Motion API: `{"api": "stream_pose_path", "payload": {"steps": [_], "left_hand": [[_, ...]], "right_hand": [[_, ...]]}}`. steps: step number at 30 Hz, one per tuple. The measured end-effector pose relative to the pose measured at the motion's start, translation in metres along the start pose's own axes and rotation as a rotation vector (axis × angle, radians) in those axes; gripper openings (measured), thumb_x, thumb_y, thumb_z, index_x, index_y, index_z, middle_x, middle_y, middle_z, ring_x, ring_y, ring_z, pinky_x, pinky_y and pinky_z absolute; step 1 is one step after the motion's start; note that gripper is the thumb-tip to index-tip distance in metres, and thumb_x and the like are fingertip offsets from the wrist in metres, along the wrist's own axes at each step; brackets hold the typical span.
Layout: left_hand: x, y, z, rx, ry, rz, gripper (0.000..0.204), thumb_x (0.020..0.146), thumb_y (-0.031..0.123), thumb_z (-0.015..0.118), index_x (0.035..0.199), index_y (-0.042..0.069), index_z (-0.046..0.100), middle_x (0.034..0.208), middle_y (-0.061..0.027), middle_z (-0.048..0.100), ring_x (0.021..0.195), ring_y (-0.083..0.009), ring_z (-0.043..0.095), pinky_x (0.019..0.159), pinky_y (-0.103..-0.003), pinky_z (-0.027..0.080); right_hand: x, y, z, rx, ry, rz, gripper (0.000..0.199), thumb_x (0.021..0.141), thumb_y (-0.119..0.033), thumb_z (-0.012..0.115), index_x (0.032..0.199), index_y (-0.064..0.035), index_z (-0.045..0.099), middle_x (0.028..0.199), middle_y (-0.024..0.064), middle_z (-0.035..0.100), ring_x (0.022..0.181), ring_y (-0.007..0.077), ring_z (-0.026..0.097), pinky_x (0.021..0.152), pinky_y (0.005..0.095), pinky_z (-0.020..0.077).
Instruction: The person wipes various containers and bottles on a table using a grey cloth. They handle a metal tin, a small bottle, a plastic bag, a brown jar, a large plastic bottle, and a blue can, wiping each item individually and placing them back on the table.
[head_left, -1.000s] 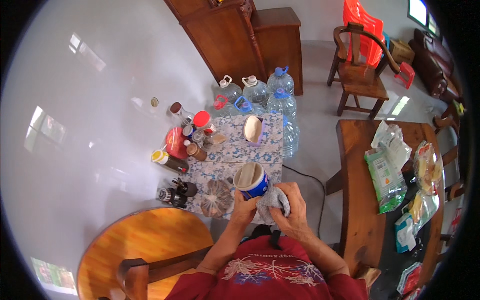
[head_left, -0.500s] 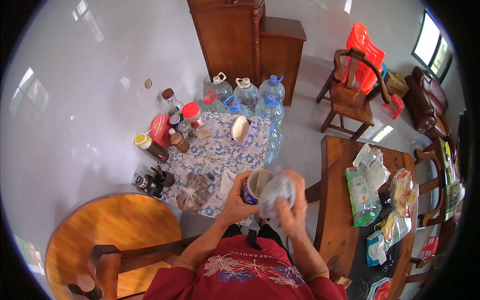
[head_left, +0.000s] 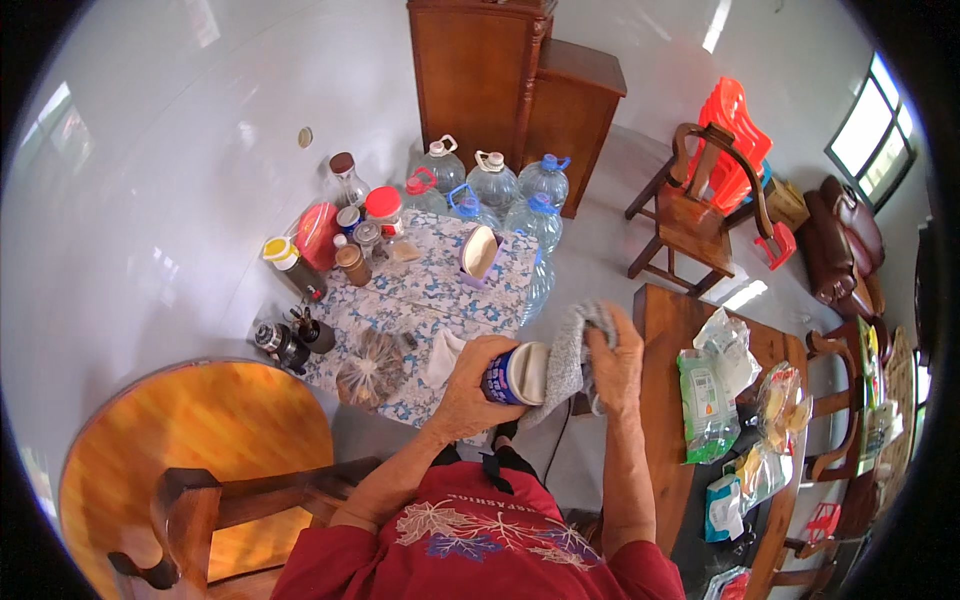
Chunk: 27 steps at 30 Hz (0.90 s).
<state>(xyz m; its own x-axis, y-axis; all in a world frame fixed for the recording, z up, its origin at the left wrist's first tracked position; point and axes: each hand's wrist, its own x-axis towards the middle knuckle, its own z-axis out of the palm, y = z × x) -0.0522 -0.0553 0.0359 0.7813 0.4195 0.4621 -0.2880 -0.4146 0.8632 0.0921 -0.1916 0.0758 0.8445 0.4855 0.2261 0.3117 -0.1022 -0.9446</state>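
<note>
My left hand [head_left: 470,392] is wrapped round a dark blue canister [head_left: 506,378] with a pale rim, tilted so its mouth end faces right. In my right hand [head_left: 616,362] is a bunched grey cloth [head_left: 568,362], its lower edge hanging close to the canister's mouth; whether they touch I cannot tell. Both hands are over the near right corner of a table with a blue-and-white floral cloth [head_left: 420,298]. Just beyond my left hand lies a crumpled white cloth or tissue [head_left: 444,358]. A knotted clear bag of brown items [head_left: 370,368] sits farther left.
Jars, including a red-lidded one [head_left: 384,208], and a yellow-topped bottle [head_left: 288,262] crowd the table's left side. A purple box [head_left: 480,254] stands at its far right. Large water bottles [head_left: 492,184] stand behind. On the right, a wooden table [head_left: 660,400] bears several packages [head_left: 708,400].
The grey cloth has come away from over the canister's mouth and now hangs to its right. My right hand has moved right and up, while the canister has turned more to the right.
</note>
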Motion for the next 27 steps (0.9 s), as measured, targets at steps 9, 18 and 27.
{"api": "stream_pose_path", "payload": {"steps": [9, 18, 27], "left_hand": [[0.004, -0.013, -0.008, 0.158, 0.065, 0.124, 0.055, 0.061, 0.018, 0.072, 0.111, 0.007, 0.053, 0.103, -0.0133, 0.055, 0.097, -0.0312, 0.052, 0.085, -0.038, 0.040], [0.002, 0.000, -0.014, 0.303, 0.024, 0.006, 0.067, 0.054, 0.022, 0.076, 0.115, 0.013, 0.050, 0.107, -0.0115, 0.053, 0.101, -0.0324, 0.050, 0.085, -0.042, 0.039], [0.001, 0.004, -0.016, 0.183, 0.026, -0.046, 0.066, 0.053, 0.019, 0.078, 0.113, 0.007, 0.051, 0.102, -0.0120, 0.055, 0.096, -0.0324, 0.052, 0.084, -0.041, 0.040]], "right_hand": [[-0.057, -0.032, 0.039, -0.421, -0.241, -0.375, 0.048, 0.067, -0.008, 0.064, 0.114, -0.0026, 0.056, 0.126, 0.0284, 0.035, 0.116, 0.0424, 0.038, 0.095, 0.0461, 0.0339], [-0.034, -0.028, 0.013, -0.193, -0.188, -0.244, 0.039, 0.069, 0.007, 0.050, 0.106, 0.0002, 0.058, 0.105, 0.0191, 0.054, 0.097, 0.0367, 0.054, 0.089, 0.0395, 0.0412], [-0.033, -0.046, 0.038, -0.393, -0.314, -0.604, 0.047, 0.066, -0.004, 0.064, 0.112, -0.0126, 0.061, 0.120, 0.0178, 0.048, 0.112, 0.0368, 0.047, 0.093, 0.0423, 0.0412]]}}
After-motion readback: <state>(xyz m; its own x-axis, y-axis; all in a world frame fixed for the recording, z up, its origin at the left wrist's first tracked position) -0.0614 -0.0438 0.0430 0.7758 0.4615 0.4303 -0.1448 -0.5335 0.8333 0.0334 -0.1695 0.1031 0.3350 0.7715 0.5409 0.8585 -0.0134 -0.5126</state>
